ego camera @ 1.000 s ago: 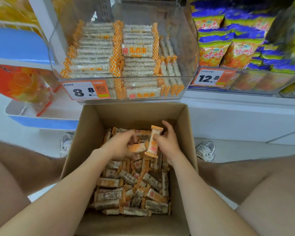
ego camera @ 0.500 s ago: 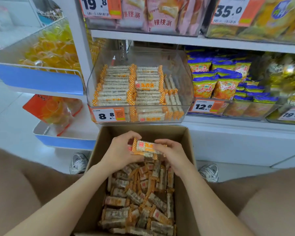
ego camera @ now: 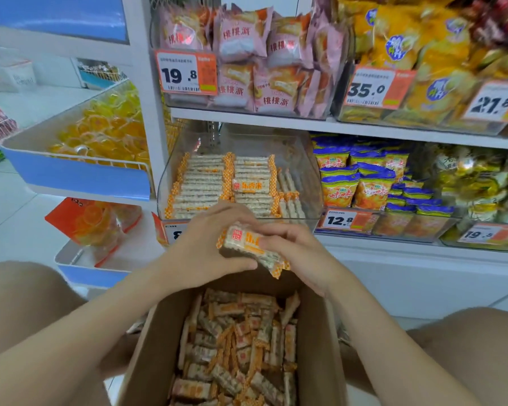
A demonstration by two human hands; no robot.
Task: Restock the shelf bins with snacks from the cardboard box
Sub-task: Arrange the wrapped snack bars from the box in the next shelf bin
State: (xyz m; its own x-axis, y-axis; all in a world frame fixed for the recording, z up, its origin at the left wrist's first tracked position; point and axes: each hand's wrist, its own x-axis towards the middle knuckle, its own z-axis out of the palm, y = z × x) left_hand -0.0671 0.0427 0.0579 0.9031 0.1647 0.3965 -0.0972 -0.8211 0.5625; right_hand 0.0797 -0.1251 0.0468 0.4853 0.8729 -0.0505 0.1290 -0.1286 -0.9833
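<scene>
Now the left hand (ego camera: 206,247) and right hand (ego camera: 301,254) curl their fingers (ego camera: 279,241) round a bundle of snack bars (ego camera: 247,244), held above the cardboard box (ego camera: 147,347). At 12 o'clock stands the half-filled shelf bin (ego camera: 305,159).

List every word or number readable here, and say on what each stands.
"19.8": upper left tag, before the pink packs.
"桃桃派": on those packs.
"35.0": upper middle tag, before the yellow bags.
"21.8": upper right tag.
"12.8": lower middle tag, before the blue-orange bags.
"8": half-hidden tag, behind the left hand.
"19.": lower right tag, last digit blurred.
Too blurred: tags' fine print, held bars' characters.
</scene>
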